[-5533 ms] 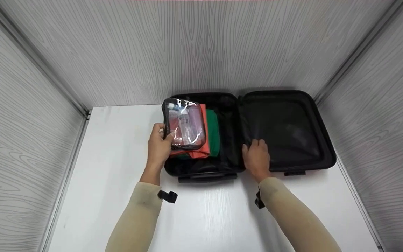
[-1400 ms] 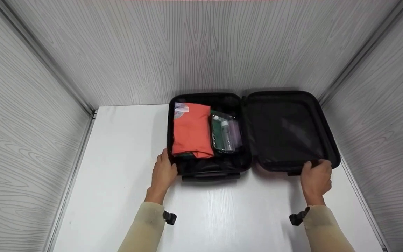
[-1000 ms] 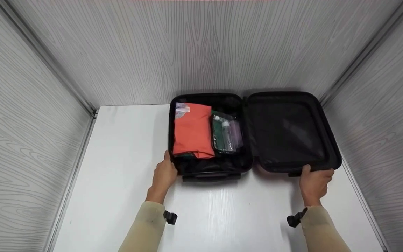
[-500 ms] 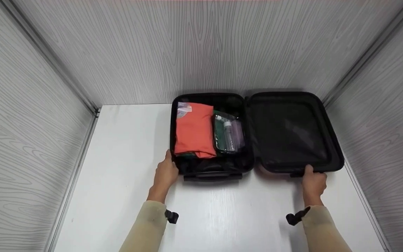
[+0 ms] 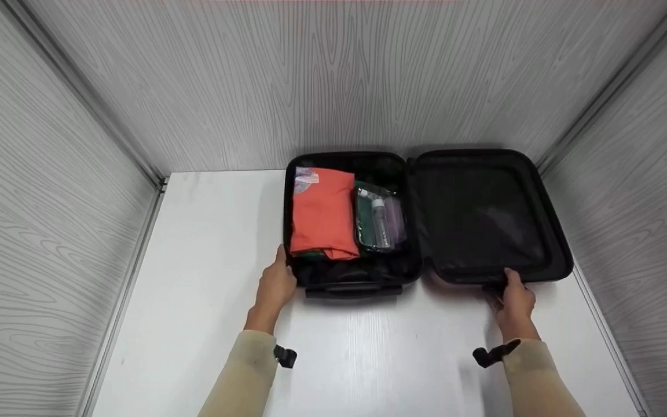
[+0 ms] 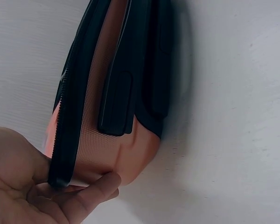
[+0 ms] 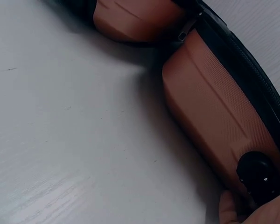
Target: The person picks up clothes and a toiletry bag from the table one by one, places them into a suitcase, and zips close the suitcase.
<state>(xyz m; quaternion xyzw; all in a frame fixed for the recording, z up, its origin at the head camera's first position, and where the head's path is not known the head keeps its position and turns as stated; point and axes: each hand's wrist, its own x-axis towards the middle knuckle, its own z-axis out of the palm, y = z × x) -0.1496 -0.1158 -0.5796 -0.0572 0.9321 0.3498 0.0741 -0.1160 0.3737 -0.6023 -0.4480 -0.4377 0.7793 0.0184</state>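
Note:
A suitcase (image 5: 362, 272) lies spread flat, with its lid half (image 5: 472, 220) on the right. The wrist views show its orange ribbed shell (image 6: 93, 135). Folded orange cloth (image 5: 325, 214) fills the left of the base, over some green fabric. To its right sits a clear pouch (image 5: 381, 226) with a white-capped bottle and a lilac item inside. My left hand (image 5: 276, 284) grips the base's front left corner, fingers beneath the rim. At the lid's front edge, my right hand (image 5: 516, 301) holds the rim near a black latch (image 7: 259, 175), thumb on top; several fingertips are hidden.
The suitcase stands on a white table (image 5: 212, 260), close to the grey wood-grain back wall (image 5: 333, 75). Similar panels rise at both sides. A black handle (image 5: 354, 291) juts from the base's front.
The clear pouch, earlier held over the orange cloth by my left hand, now lies beside it. My right hand has gone from the hinge to the lid's front edge and shifted slightly left there.

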